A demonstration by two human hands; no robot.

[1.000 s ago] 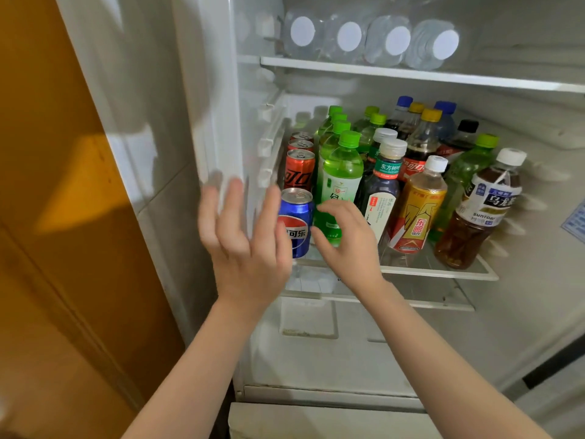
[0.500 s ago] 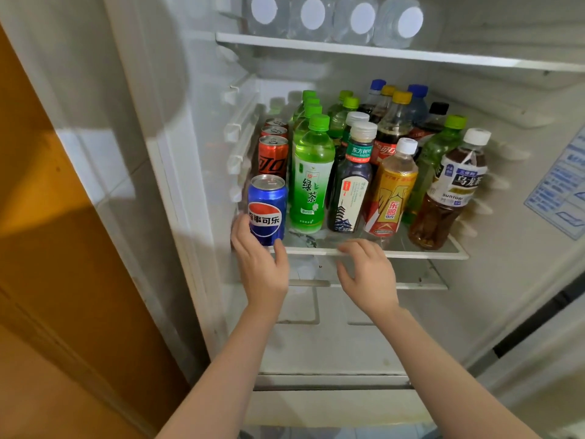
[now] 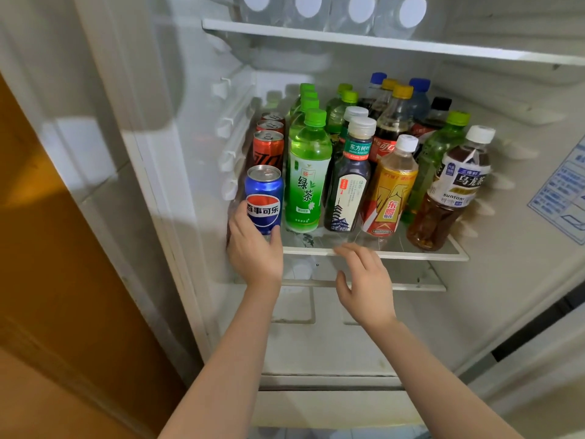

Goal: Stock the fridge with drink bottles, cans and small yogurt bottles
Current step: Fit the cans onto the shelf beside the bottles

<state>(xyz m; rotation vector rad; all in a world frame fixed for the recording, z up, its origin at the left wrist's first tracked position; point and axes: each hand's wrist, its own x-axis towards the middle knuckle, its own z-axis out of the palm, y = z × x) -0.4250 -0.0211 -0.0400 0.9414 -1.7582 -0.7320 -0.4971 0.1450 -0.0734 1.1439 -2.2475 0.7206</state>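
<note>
Head view. My left hand (image 3: pixel 253 251) grips the blue cola can (image 3: pixel 264 191), fingers (image 3: pixel 235 218) and thumb round its base. It stands at the front-left corner of the shelf (image 3: pixel 427 254), red cans (image 3: pixel 268 150) behind it. Bottles fill the rest, so the shelf looks nearly stocked. Right hand (image 3: pixel 367 280) is relaxed and holds nothing at the shelf lip. No yogurt bottles seen. Top-shelf bottles (image 3: pixel 411 11) cut off.

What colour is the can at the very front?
The can is blue with a red-and-white circle, seen in the head view.
</note>
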